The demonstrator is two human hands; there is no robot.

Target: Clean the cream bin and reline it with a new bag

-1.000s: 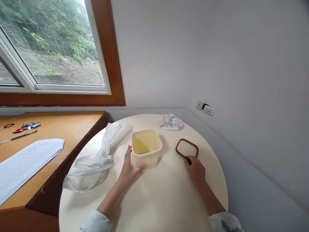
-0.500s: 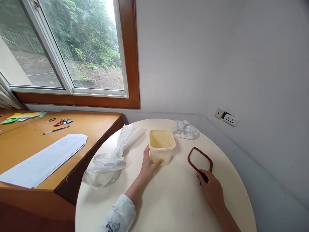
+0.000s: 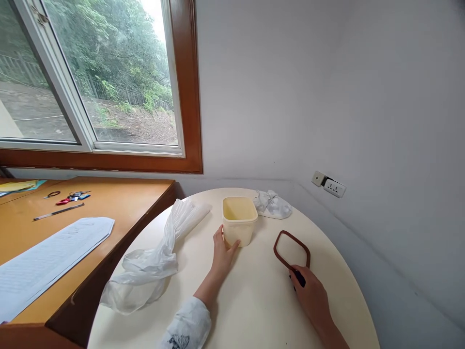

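Observation:
A pale yellow plastic container [image 3: 238, 230], open at the top, stands upright on the round cream table. My left hand [image 3: 223, 252] grips its near left side, thumb in front and fingers round the left wall. To the right, my right hand [image 3: 310, 291] is closed on the near edge of a reddish-brown rounded-square frame [image 3: 279, 245]. Something black [image 3: 299, 277] shows at the right fingertips; I cannot make out what it is. The frame is close to the tabletop, and whether it touches is unclear.
A crumpled clear plastic bag [image 3: 154, 264] lies on the table's left, and another bag [image 3: 274, 206] lies behind the container. The wooden desk [image 3: 127, 194] at left holds papers [image 3: 54, 252], a pen [image 3: 60, 212] and keys [image 3: 74, 197]. A wall socket [image 3: 334, 188] is at right.
The whole view has shifted, so table and desk appear slightly lower and further left. Both hands keep their hold, and the container stands upright as before.

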